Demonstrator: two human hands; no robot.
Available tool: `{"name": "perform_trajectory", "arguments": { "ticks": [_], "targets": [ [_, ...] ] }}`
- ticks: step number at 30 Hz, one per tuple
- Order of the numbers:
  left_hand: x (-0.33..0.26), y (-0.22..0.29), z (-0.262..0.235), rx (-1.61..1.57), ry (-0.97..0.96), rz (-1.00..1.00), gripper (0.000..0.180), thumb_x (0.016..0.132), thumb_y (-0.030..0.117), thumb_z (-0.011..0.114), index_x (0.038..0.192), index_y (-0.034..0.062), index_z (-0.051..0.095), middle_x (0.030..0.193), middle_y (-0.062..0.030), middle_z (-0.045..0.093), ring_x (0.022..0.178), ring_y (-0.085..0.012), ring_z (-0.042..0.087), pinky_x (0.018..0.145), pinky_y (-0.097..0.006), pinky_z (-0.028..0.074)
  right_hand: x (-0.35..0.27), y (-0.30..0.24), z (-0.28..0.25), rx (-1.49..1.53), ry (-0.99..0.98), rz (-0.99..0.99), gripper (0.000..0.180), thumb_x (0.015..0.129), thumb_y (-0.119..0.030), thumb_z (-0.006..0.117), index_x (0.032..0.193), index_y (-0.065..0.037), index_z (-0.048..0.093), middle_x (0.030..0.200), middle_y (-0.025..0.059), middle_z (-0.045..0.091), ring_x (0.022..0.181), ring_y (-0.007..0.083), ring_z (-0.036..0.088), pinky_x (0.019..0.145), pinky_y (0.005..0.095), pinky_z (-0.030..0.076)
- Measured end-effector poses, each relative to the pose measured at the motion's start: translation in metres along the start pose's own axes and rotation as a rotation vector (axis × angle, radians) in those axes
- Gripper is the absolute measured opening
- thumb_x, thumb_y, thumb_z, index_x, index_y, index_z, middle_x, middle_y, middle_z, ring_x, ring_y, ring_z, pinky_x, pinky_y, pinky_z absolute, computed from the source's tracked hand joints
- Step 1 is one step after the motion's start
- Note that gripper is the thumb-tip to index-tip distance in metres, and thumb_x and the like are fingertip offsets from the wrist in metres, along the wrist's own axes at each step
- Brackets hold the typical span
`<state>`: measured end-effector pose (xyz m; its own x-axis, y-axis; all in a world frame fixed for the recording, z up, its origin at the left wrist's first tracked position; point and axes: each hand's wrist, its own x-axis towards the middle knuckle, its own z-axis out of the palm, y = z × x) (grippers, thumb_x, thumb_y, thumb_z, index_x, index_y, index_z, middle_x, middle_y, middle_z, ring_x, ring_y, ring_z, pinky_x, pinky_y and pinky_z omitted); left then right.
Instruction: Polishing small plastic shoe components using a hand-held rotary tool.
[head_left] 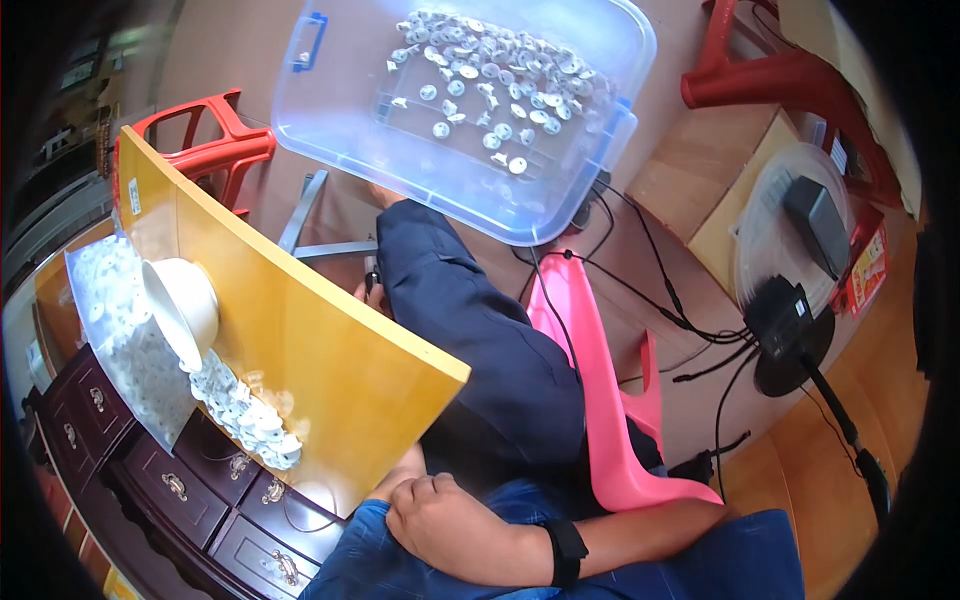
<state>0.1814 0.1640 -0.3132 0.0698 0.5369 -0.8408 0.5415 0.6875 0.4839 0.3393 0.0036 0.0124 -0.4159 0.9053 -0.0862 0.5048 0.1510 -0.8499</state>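
My right hand (445,520) lies across my lap with bent fingers, closed over my left arm beside a blue cuff. A black band (567,552) circles the right wrist. Of my left arm (405,468), only a bit of bare skin shows by the near edge of the yellow tabletop (330,380); its fingers are hidden. On that tabletop, a pile of small white plastic pieces (245,415) lies next to a white bowl (185,305) tipped on its side. Beyond it is a clear plastic bag (125,330) of similar pieces.
A clear bin (460,195) with white pieces stands ahead. Dark trousers (480,320) stretch across the middle beside a pink plastic chair (590,400). Black cables (660,300) run over the floor to a black stand (795,345). Dark drawers (180,485) flank the left; a cardboard box (700,170) is right.
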Motion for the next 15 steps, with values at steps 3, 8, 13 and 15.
{"name": "perform_trajectory", "arguments": {
  "ticks": [3, 8, 13, 15],
  "targets": [
    [0.011, 0.005, -0.014, -0.026, 0.025, 0.046, 0.018, 0.093, 0.023, 0.063, 0.105, 0.0084, 0.062, 0.081, -0.0006, 0.065, 0.064, -0.0079, 0.06, 0.055, -0.024, 0.051, 0.004, 0.004, -0.007, 0.08, 0.003, 0.054, 0.021, 0.084, -0.02, 0.054, 0.089, -0.002, 0.065, 0.088, 0.0119, 0.061, 0.082, 0.0235, 0.061, 0.065, 0.0348, 0.045],
    [0.026, 0.005, -0.04, -0.075, 0.068, 0.103, 0.018, 0.093, 0.022, 0.063, 0.105, 0.0082, 0.062, 0.082, -0.0008, 0.065, 0.065, -0.0081, 0.06, 0.056, -0.024, 0.051, 0.009, 0.012, -0.009, 0.097, 0.059, 0.052, 0.02, 0.084, -0.018, 0.053, 0.089, -0.003, 0.064, 0.087, 0.013, 0.059, 0.081, 0.0235, 0.06, 0.066, 0.034, 0.045],
    [0.026, -0.015, -0.057, -0.14, 0.106, 0.118, 0.019, 0.093, 0.022, 0.062, 0.106, 0.0079, 0.062, 0.083, -0.001, 0.065, 0.066, -0.0082, 0.061, 0.057, -0.024, 0.051, 0.011, 0.016, -0.024, 0.087, 0.071, 0.049, 0.02, 0.083, -0.018, 0.053, 0.091, -0.003, 0.064, 0.088, 0.0129, 0.059, 0.083, 0.0241, 0.059, 0.066, 0.0335, 0.044],
    [0.026, -0.019, -0.065, -0.161, 0.129, 0.129, 0.019, 0.094, 0.021, 0.062, 0.106, 0.0078, 0.062, 0.083, -0.0011, 0.065, 0.066, -0.0082, 0.061, 0.057, -0.024, 0.052, 0.012, 0.018, -0.024, 0.086, 0.069, 0.054, 0.02, 0.083, -0.019, 0.053, 0.091, -0.003, 0.063, 0.089, 0.0127, 0.058, 0.084, 0.0245, 0.058, 0.067, 0.0332, 0.044]
  ]
}}
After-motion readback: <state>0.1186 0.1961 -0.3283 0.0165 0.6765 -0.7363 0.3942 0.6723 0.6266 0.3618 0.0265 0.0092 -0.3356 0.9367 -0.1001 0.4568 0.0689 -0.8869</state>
